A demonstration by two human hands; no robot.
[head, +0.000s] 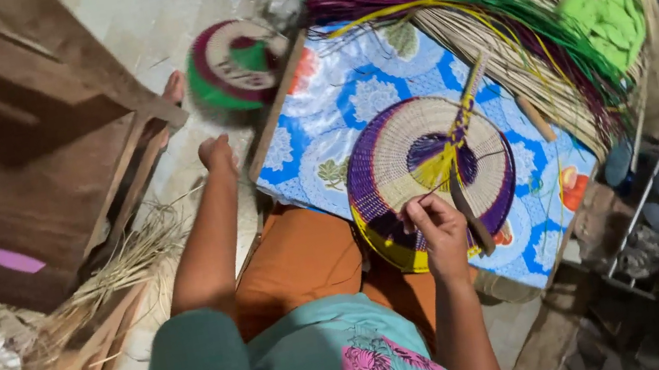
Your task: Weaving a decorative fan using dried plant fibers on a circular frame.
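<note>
Where straw bundles crowd fan

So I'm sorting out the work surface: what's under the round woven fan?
The woven fan lies on a blue flowered cloth that covers a board. The right hand rests on its near edge beside a dark stick. The cloth directly beneath the fan is hidden.

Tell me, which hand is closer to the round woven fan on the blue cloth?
The right hand: it rests on the fan's near edge, fingers pinched at a strand. The left hand is off to the fan's left, by the board's edge, not touching it.
</note>
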